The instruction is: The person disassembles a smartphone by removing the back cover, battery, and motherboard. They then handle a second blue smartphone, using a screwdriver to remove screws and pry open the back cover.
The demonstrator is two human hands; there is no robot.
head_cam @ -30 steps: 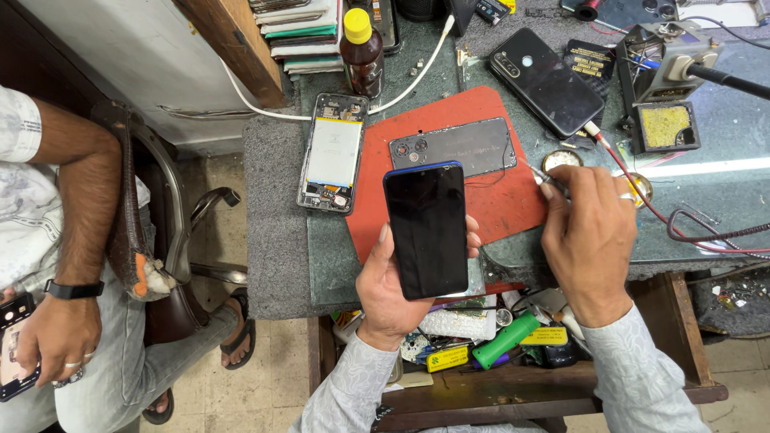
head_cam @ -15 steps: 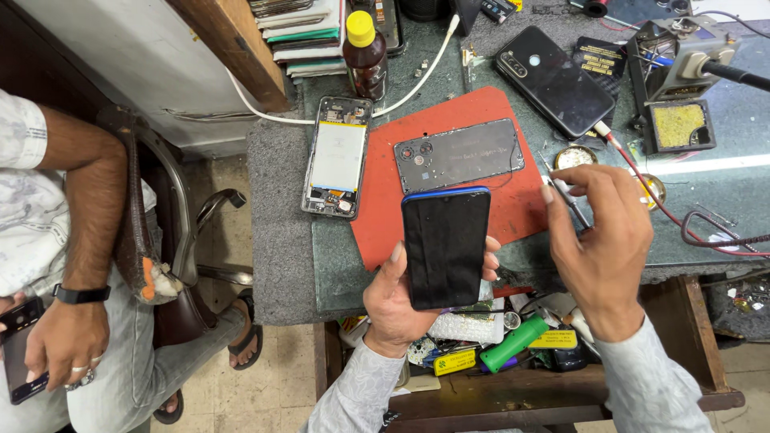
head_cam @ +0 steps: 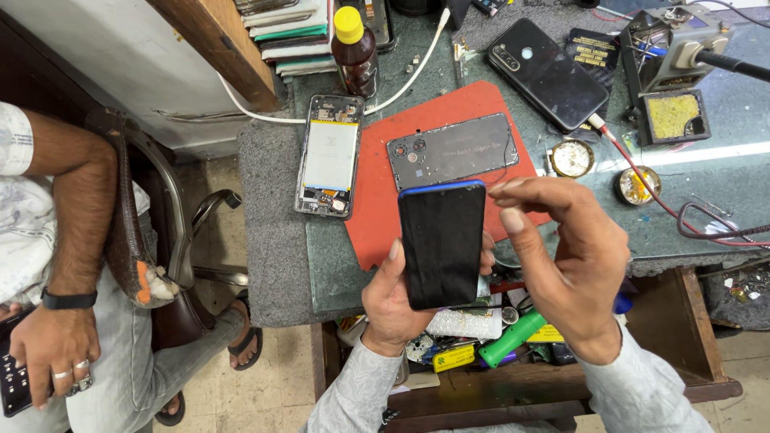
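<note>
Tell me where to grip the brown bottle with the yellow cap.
Grip the bottle around its brown body just below the yellow cap, coming from the front. It stands upright, books crowd its left, and a white cable runs along its right.

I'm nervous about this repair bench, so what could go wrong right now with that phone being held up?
The black phone rests in the left hand alone, past the table's edge, over the open tool drawer; a slip could drop it there. The right hand hovers beside it, fingers spread. The opened phone lies exposed near the brown bottle; a spill might reach it.
</note>
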